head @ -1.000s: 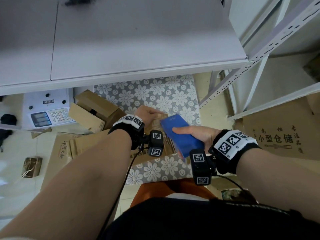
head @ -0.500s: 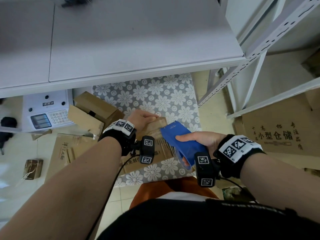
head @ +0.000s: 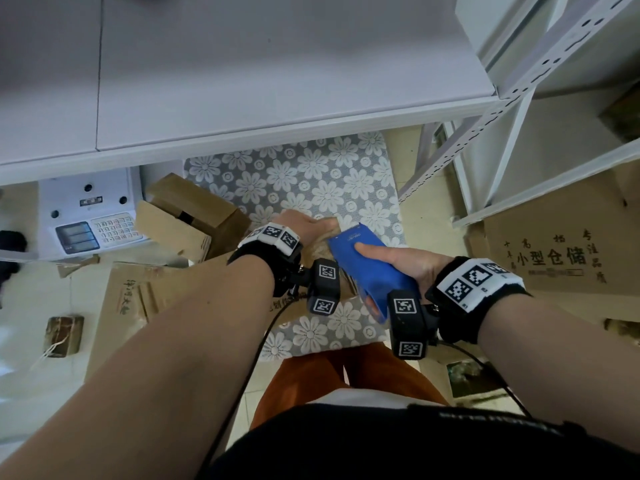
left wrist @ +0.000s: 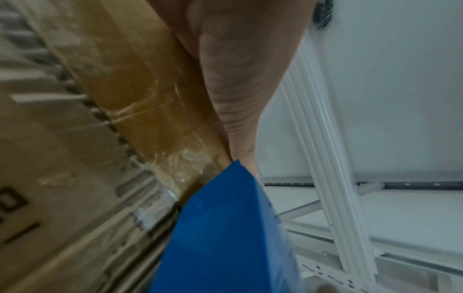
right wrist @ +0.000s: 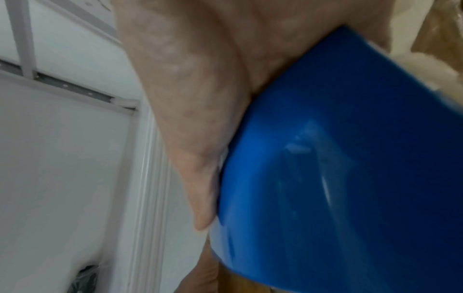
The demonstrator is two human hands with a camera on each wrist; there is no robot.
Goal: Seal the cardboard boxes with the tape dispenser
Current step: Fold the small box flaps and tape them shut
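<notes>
A brown cardboard box [head: 317, 245] lies on a flower-patterned stool [head: 311, 181]. My left hand [head: 298, 225] holds its far end, with the fingers over the edge. The left wrist view shows that hand [left wrist: 225, 69] along the box [left wrist: 75, 188], with clear tape [left wrist: 150, 111] wrinkled along the box's edge. My right hand [head: 405, 261] grips a blue tape dispenser [head: 367, 268], thumb on top, front end down on the box beside the left hand. Seen from the right wrist, the dispenser [right wrist: 338, 158] fills the frame under my right hand [right wrist: 200, 79]. Most of the box is hidden.
An open cardboard box [head: 194, 216] and a white scale [head: 90, 216] stand left of the stool, with flattened cardboard [head: 131, 299] on the floor. A white table [head: 242, 81] overhangs the far side. A metal shelf frame [head: 512, 98] and a printed carton [head: 554, 258] are on the right.
The dispenser has tipped so its near end with the roll shows, and it has slid slightly toward me on the box. My left hand has stayed on the box's far end.
</notes>
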